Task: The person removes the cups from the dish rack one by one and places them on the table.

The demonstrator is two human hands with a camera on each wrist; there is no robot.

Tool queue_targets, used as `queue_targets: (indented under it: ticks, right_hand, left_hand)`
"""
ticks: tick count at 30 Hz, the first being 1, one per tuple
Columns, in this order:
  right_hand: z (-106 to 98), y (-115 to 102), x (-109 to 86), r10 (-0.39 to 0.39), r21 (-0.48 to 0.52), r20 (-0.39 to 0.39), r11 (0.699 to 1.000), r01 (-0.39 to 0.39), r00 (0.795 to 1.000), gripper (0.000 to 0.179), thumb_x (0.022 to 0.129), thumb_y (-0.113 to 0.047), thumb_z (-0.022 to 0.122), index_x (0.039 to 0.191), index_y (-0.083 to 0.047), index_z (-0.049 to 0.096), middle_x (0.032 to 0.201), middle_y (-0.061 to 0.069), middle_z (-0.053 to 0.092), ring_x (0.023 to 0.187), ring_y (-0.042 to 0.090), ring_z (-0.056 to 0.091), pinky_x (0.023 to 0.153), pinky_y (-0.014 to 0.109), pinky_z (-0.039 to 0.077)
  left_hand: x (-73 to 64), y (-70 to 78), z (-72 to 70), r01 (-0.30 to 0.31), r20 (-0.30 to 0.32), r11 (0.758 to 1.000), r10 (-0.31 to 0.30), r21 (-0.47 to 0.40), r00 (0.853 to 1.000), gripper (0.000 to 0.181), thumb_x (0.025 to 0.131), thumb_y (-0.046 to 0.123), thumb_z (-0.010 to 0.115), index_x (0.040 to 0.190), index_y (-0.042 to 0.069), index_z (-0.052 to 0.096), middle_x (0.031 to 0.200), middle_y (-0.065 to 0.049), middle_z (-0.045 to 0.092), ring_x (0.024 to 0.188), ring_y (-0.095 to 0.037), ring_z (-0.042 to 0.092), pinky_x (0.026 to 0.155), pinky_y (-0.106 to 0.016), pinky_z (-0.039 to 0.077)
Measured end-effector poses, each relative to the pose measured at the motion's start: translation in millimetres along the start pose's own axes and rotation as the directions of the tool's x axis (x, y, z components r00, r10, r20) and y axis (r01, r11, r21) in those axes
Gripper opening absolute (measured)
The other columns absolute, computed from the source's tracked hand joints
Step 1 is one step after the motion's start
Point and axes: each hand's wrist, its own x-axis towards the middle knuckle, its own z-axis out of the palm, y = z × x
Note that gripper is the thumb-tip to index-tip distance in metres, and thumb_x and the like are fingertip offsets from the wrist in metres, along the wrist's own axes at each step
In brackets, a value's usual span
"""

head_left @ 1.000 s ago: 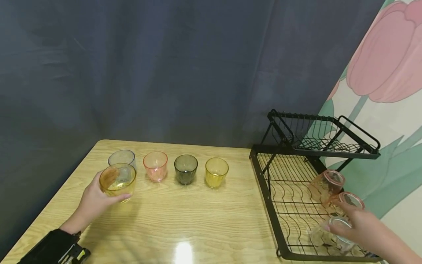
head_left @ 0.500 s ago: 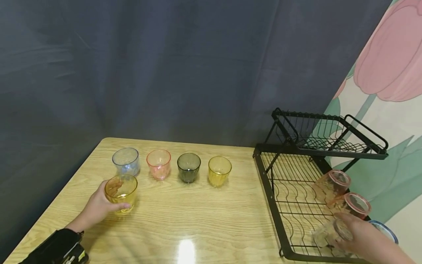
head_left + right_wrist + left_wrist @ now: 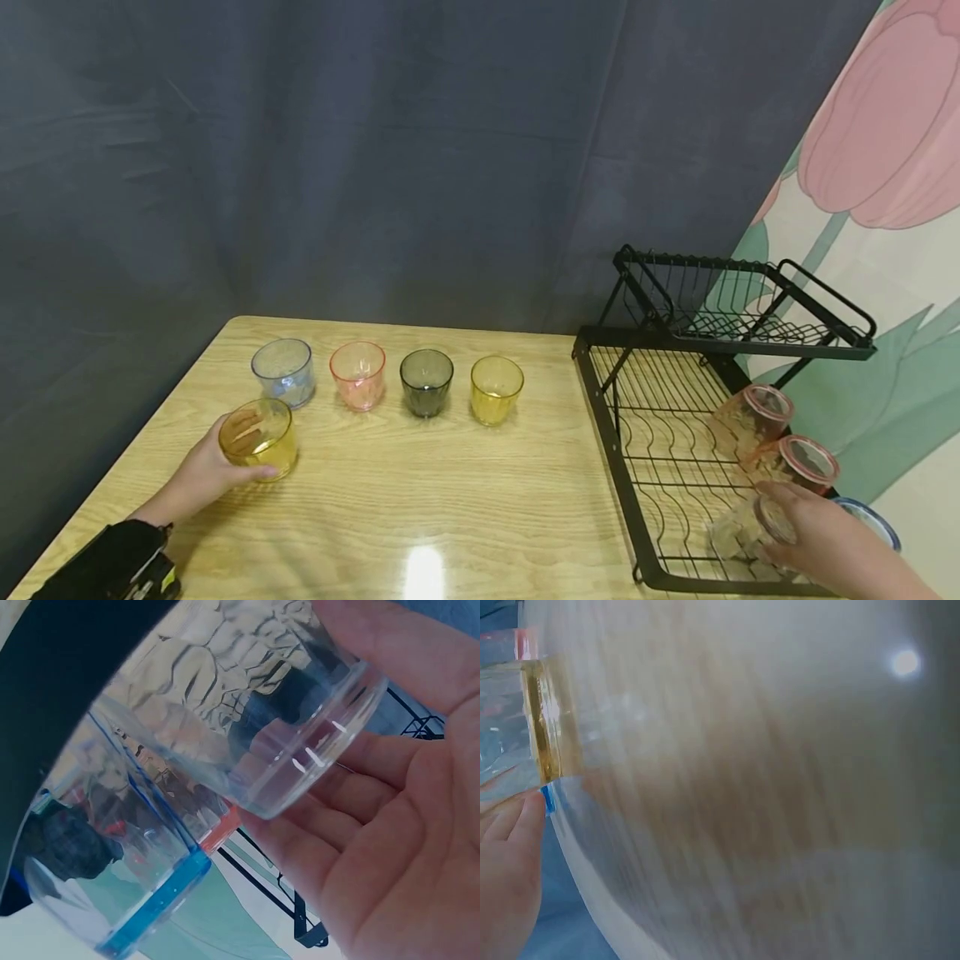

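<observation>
While both hands are occupied with glass tumblers, the left hand (image 3: 198, 475) has come a little nearer over the last second, drawing the held yellow glass (image 3: 276, 448) out from in front of the blue glass (image 3: 288, 385), which now shows more fully just beyond it. The left thumb and fingers curl round the held yellow glass, parted to its width; whether its base touches the table (image 3: 450, 508) cannot be told. Far to the right, the right hand (image 3: 832, 537) has settled over the clear glass (image 3: 735, 533) in the drying rack (image 3: 612, 454), thumb and fingers wrapped round it; any lift is unclear. Handling seems under way on both sides at once, with neither glass let go.

A far row runs rightward from the blue glass: a pink glass (image 3: 358, 385), a grey glass (image 3: 426, 390) and a second yellow glass (image 3: 495, 402). The table's left edge slants close by the left hand. The widest free room is the bare wood near of the row, reaching right to the rack's rail. Within the rack, the right hand looks tighter placed: two pinkish glasses stand on its far side, and a blue-tinted glass (image 3: 161, 904) sits just right of it.
</observation>
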Motion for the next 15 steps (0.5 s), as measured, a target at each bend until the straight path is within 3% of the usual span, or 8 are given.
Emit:
queue_targets:
  ticks: [3, 5, 6, 8, 10, 12, 13, 15]
  right_hand:
    - [-1.4, -0.4, -1.2, -0.019, -0.007, -0.012, 1.0, 0.019, 1.0, 0.075, 0.07, -0.033, 0.078, 0.119, 0.016, 0.049, 0.109, 0.035, 0.059, 0.087, 0.035, 0.063, 0.068, 0.046, 0.056]
    - [-2.8, -0.3, -2.2, -0.049, -0.008, -0.045, 0.999, 0.049, 0.998, 0.074, 0.071, -0.033, 0.078, 0.119, 0.016, 0.05, 0.109, 0.035, 0.059, 0.087, 0.036, 0.063, 0.069, 0.047, 0.056]
    - [-3.8, -0.2, -2.7, -0.064, -0.01, -0.068, 0.998, 0.063, 0.996, 0.074, 0.071, -0.033, 0.077, 0.118, 0.016, 0.05, 0.109, 0.035, 0.06, 0.087, 0.037, 0.063, 0.069, 0.048, 0.056]
    - [-4.5, -0.7, -4.1, -0.085, 0.002, -0.128, 0.996, 0.086, 0.988, 0.074, 0.072, -0.034, 0.077, 0.12, 0.016, 0.049, 0.11, 0.037, 0.059, 0.088, 0.039, 0.063, 0.068, 0.05, 0.056]
    - [-5.6, -2.9, -5.0, -0.087, 0.018, -0.181, 0.996, 0.092, 0.98, 0.076, 0.073, -0.034, 0.076, 0.123, 0.015, 0.046, 0.112, 0.039, 0.057, 0.087, 0.041, 0.063, 0.066, 0.051, 0.055]
    - [-8.0, -9.2, -7.4, -0.095, 0.034, -0.25, 0.994, 0.107, 0.964, 0.075, 0.073, -0.033, 0.076, 0.124, 0.013, 0.046, 0.114, 0.041, 0.056, 0.087, 0.044, 0.063, 0.064, 0.054, 0.055]
    - [-9.5, -12.9, -8.4, -0.084, 0.053, -0.271, 0.993, 0.102, 0.959, 0.075, 0.074, -0.035, 0.075, 0.126, 0.012, 0.045, 0.115, 0.04, 0.056, 0.083, 0.041, 0.064, 0.061, 0.052, 0.054]
    - [-14.0, -20.7, -10.1, -0.068, 0.091, -0.301, 0.991, 0.1, 0.951, 0.075, 0.076, -0.036, 0.074, 0.128, 0.01, 0.045, 0.116, 0.04, 0.056, 0.081, 0.042, 0.064, 0.059, 0.053, 0.054]
  left_hand:
    - [-0.8, -3.8, -3.1, 0.033, 0.031, 0.999, -0.032, -0.034, 0.999, 0.114, 0.075, 0.024, 0.078, 0.148, 0.0, -0.006, 0.145, -0.042, 0.016, 0.127, -0.057, 0.028, 0.1, -0.054, 0.042]
    - [-1.5, -3.4, -6.1, 0.051, 0.046, 0.997, -0.049, -0.05, 0.998, 0.12, 0.076, 0.022, 0.077, 0.147, 0.007, -0.018, 0.147, -0.044, 0.001, 0.127, -0.062, 0.018, 0.096, -0.073, 0.03]
    - [-1.9, -2.8, -8.2, 0.052, 0.055, 0.997, -0.049, -0.063, 0.997, 0.121, 0.077, 0.022, 0.076, 0.147, 0.011, -0.022, 0.148, -0.044, -0.003, 0.127, -0.063, 0.016, 0.097, -0.075, 0.028]
    - [-2.5, -1.1, -13.8, 0.019, 0.065, 0.996, -0.014, -0.085, 0.998, 0.119, 0.081, 0.019, 0.073, 0.146, 0.016, -0.026, 0.149, -0.042, -0.006, 0.129, -0.063, 0.01, 0.107, -0.056, 0.035]
    - [-3.6, 0.8, -19.2, -0.049, 0.044, 0.993, 0.054, -0.109, 0.998, 0.111, 0.084, 0.013, 0.069, 0.147, 0.02, -0.022, 0.152, -0.037, -0.002, 0.142, -0.04, 0.012, 0.109, -0.026, 0.036]
    - [-5.0, 4.4, -24.6, -0.128, 0.0, 0.986, 0.129, -0.105, 0.992, 0.103, 0.087, 0.008, 0.065, 0.149, 0.021, -0.016, 0.155, -0.03, 0.006, 0.143, -0.014, 0.016, 0.095, -0.003, 0.031]
    - [-5.9, 6.5, -26.9, -0.168, -0.029, 0.981, 0.166, -0.097, 0.986, 0.099, 0.088, 0.006, 0.063, 0.15, 0.021, -0.012, 0.157, -0.024, 0.008, 0.139, -0.001, 0.016, 0.088, 0.004, 0.027]
    - [-7.9, 13.5, -30.6, -0.233, -0.105, 0.971, 0.226, -0.058, 0.968, 0.095, 0.087, 0.003, 0.063, 0.151, 0.021, -0.004, 0.159, -0.01, 0.014, 0.126, 0.016, 0.021, 0.091, 0.004, 0.024]
